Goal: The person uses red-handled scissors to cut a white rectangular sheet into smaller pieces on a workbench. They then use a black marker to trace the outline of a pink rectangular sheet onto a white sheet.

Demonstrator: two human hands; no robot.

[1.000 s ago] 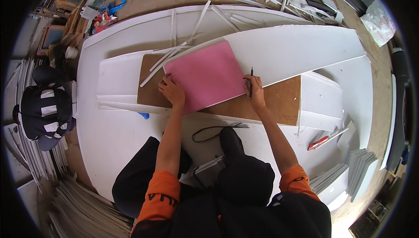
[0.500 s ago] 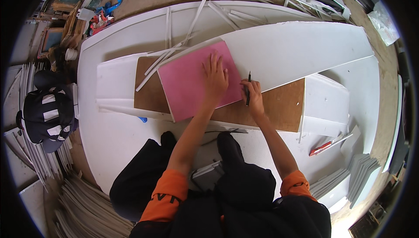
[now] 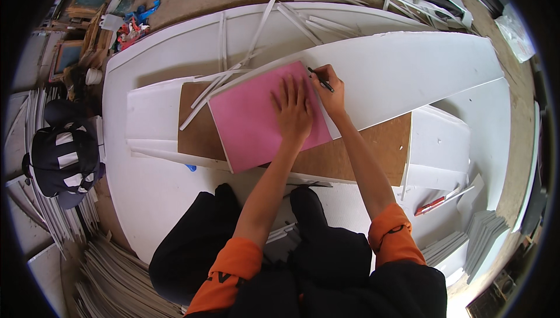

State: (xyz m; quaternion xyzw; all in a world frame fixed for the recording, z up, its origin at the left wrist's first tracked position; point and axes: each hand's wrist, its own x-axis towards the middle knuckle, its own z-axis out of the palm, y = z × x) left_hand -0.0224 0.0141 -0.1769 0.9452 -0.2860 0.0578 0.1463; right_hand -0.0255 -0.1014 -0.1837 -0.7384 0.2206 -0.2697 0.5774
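Observation:
A pink rectangular panel point(image 3: 251, 125) lies at a slant over a brown board point(image 3: 373, 149) and the edge of a long white sheet point(image 3: 402, 73). My left hand point(image 3: 293, 111) rests flat on the panel with its fingers spread. Just past the panel's right edge, my right hand point(image 3: 332, 93) grips a black pen point(image 3: 325, 84). The pen's tip is near the panel's far right corner, over the white sheet; whether it touches the surface I cannot tell.
Thin white strips point(image 3: 262, 29) lie beyond and left of the panel. A red utility knife point(image 3: 430, 206) is at the right, near stacked grey pieces point(image 3: 487, 236). A black bag point(image 3: 61, 151) sits at the far left, with offcuts point(image 3: 420, 3) on the floor behind.
My right hand has moved away from me along the panel's right edge, tilting the pen over toward the far corner. My left hand has shifted slightly right, its fingers spread wider.

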